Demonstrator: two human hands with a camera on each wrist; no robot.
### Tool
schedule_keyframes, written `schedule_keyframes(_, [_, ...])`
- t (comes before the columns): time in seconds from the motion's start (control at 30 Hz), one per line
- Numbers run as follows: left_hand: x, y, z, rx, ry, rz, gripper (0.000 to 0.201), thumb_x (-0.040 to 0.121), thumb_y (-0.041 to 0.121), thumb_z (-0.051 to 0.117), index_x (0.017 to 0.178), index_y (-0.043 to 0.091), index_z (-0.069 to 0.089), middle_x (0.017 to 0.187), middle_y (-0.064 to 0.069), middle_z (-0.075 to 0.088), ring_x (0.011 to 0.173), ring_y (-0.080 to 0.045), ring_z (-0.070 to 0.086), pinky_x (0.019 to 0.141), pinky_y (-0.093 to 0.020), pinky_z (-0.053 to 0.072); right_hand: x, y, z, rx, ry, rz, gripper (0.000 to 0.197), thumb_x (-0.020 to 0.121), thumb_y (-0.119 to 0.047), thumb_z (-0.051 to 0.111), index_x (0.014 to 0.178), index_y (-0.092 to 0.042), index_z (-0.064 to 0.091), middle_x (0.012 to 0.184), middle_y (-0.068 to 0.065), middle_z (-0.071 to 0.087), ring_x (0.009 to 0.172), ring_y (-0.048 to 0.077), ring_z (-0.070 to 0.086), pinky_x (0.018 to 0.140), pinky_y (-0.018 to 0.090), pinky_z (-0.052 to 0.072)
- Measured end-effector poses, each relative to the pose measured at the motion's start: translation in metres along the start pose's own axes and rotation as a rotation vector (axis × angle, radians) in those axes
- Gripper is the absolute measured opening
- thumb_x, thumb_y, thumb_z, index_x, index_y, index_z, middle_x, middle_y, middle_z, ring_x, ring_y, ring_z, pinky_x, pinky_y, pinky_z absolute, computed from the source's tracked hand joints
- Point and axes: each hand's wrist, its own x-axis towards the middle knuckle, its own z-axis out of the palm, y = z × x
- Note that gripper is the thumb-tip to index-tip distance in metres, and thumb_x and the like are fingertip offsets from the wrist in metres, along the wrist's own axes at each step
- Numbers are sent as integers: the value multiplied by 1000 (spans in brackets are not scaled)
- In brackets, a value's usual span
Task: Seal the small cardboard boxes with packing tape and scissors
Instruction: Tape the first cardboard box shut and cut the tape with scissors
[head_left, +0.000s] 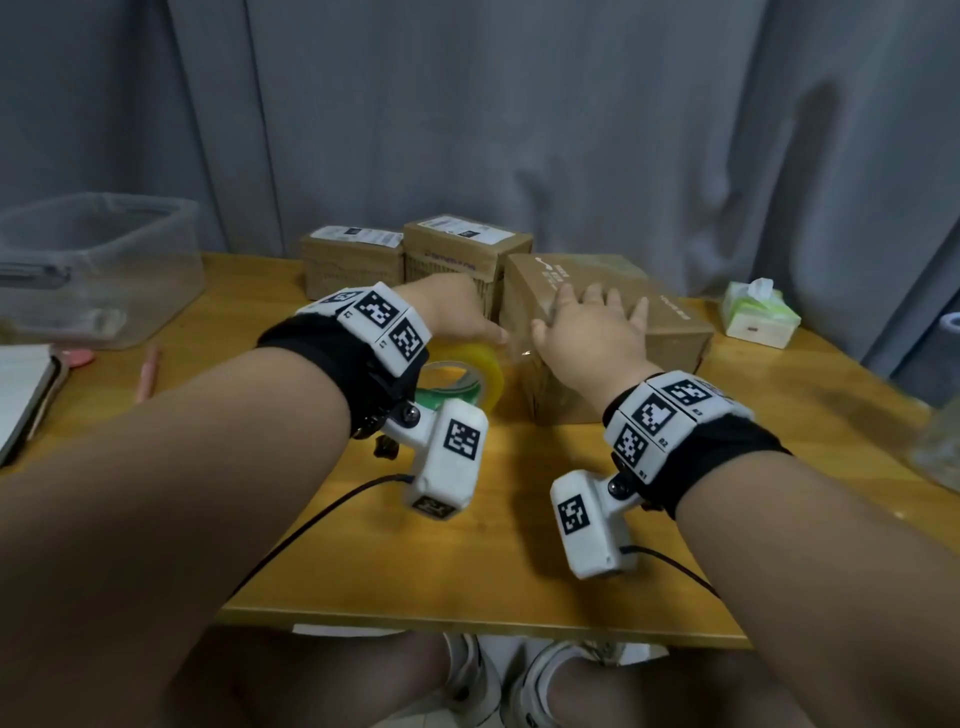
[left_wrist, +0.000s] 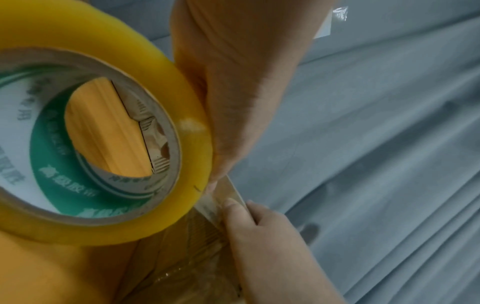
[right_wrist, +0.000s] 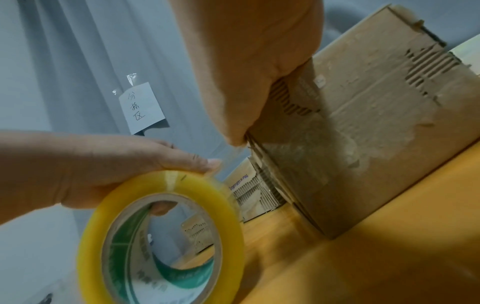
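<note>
My left hand grips a yellow packing tape roll beside the left end of a brown cardboard box. The right wrist view shows its thumb inside the core of the tape roll and its fingers over the rim. A clear tape strip runs from the roll onto the box edge. My right hand lies flat on the box top with fingers spread, and its thumb presses the strip against the box side. No scissors show in any view.
Two more cardboard boxes stand behind at the table's back edge. At the left are a clear plastic container, a notebook and a pink pen. At the right sits a green tissue pack.
</note>
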Motion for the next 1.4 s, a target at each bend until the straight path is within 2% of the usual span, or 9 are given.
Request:
schedule_keyframes(0.1, [2, 0, -1, 35, -23, 5, 43, 90, 41, 59, 61, 11, 49, 58, -1, 43, 55, -15, 41, 54, -26, 32, -1, 6, 2, 36, 34, -31, 64, 99, -48, 25, 153, -15, 15, 158, 16, 15, 146, 33, 11, 116, 56, 0])
schedule_keyframes(0.23, [3, -4, -4, 111, -73, -25, 35, 86, 46, 61, 76, 12, 58, 79, 0, 56, 78, -19, 53, 75, -32, 40, -4, 14, 6, 122, 74, -83, 63, 99, -50, 17, 153, -17, 19, 159, 14, 16, 147, 31, 11, 117, 53, -2])
schedule_keyframes(0.37, [3, 4, -4, 182, -68, -24, 32, 87, 46, 59, 73, 18, 54, 82, 0, 56, 84, -20, 54, 76, -33, 40, -5, 16, 5, 120, 75, -80, 68, 97, -57, 20, 153, -18, 19, 159, 13, 16, 147, 30, 11, 116, 52, -2])
schedule_keyframes(0.67, [-4, -2, 5, -61, 60, 52, 36, 87, 38, 63, 71, 7, 56, 63, -3, 46, 64, -18, 46, 58, -29, 38, -2, 11, 8, 23, 88, -75, 73, 94, -54, 38, 153, -16, 17, 158, 14, 18, 146, 31, 14, 117, 53, 4])
schedule_keyframes(0.83, [-15, -12, 3, -203, 73, 98, 34, 88, 40, 61, 76, 9, 62, 66, -3, 49, 63, -14, 47, 59, -27, 38, -2, 7, 9, 45, 89, -54, 63, 99, -45, 29, 153, -15, 16, 158, 16, 16, 146, 33, 11, 116, 54, 2])
schedule_keyframes(0.97, [-22, -18, 3, -173, 115, 82, 36, 92, 42, 56, 81, 8, 61, 65, -1, 48, 62, -12, 46, 55, -24, 34, -3, 8, 10, 59, 98, -63, 61, 100, -45, 24, 153, -15, 18, 158, 17, 17, 146, 34, 12, 116, 54, 2])
schedule_keyframes(1.13, [-19, -13, 10, -184, 256, 124, 28, 92, 35, 57, 85, 10, 67, 64, 6, 51, 61, -6, 46, 53, -20, 33, -4, 11, 12, 18, 120, -86, 79, 91, -55, 43, 152, -12, 18, 156, 17, 20, 145, 34, 15, 116, 54, 5])
schedule_keyframes(1.3, [-18, -5, 21, -240, 306, 119, 31, 93, 32, 56, 76, 7, 66, 54, 1, 48, 54, -14, 45, 51, -25, 34, -4, 6, 12, 42, 124, -68, 63, 99, -42, 32, 152, -10, 18, 157, 19, 17, 145, 34, 13, 116, 54, 4])
schedule_keyframes(1.4, [-19, -14, 25, -367, 366, 72, 41, 93, 34, 55, 78, -3, 66, 56, -7, 48, 52, -18, 45, 55, -27, 39, -3, 6, 12, 57, 122, -70, 59, 101, -39, 24, 152, -10, 19, 157, 19, 18, 146, 34, 13, 116, 54, 3])
